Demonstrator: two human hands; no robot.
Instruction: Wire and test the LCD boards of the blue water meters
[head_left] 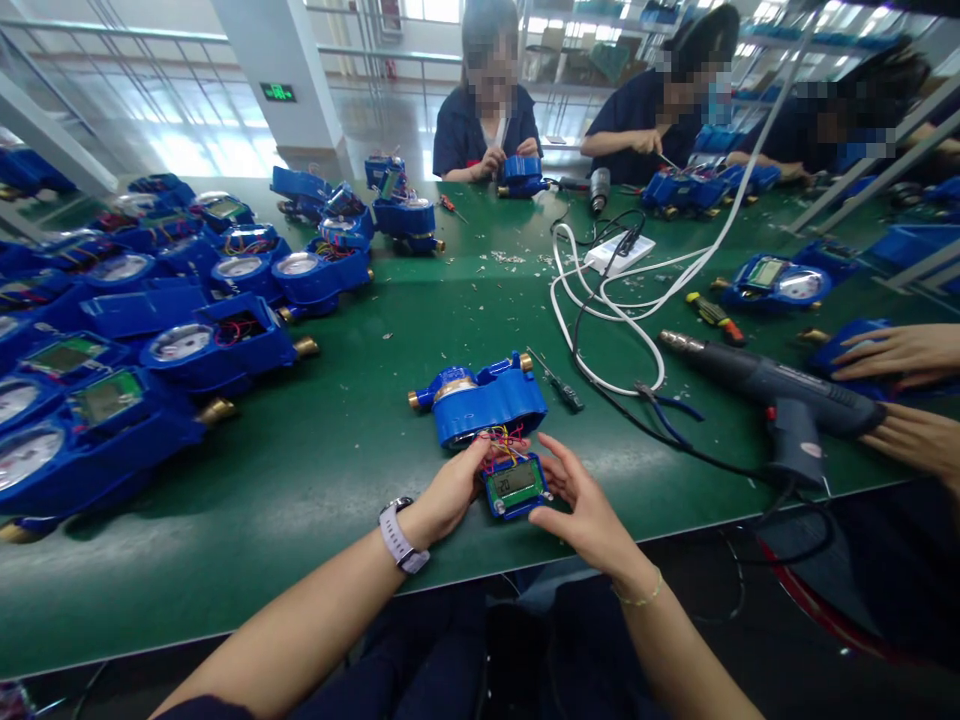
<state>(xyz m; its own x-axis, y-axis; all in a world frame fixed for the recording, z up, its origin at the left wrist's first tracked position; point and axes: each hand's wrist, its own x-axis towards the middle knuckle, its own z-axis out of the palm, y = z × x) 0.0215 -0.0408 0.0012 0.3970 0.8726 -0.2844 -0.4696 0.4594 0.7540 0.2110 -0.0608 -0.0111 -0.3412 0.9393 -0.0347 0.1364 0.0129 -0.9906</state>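
Note:
A small display module [516, 486] with a green circuit board, a lit LCD and a blue frame sits between my hands at the table's front edge. My left hand [455, 490] grips it from the left, thumb up by the red and yellow wires [508, 437], other fingers mostly hidden. Around its right side curves my right hand [583, 505], thumb and fingers apart; whether it touches the frame I cannot tell. Those wires run to a blue water meter [491, 405] lying tipped just beyond, its brass pipe ends showing. A thin screwdriver [561, 385] lies to its right.
Many blue meters [187, 345] crowd the left side. At right lie a heat gun [780, 390], pliers [667, 408], a yellow-black screwdriver [716, 318] and white cable loops [600, 305] by a power strip [619, 252]. A neighbour's hands [911, 365] work far right; co-workers sit opposite.

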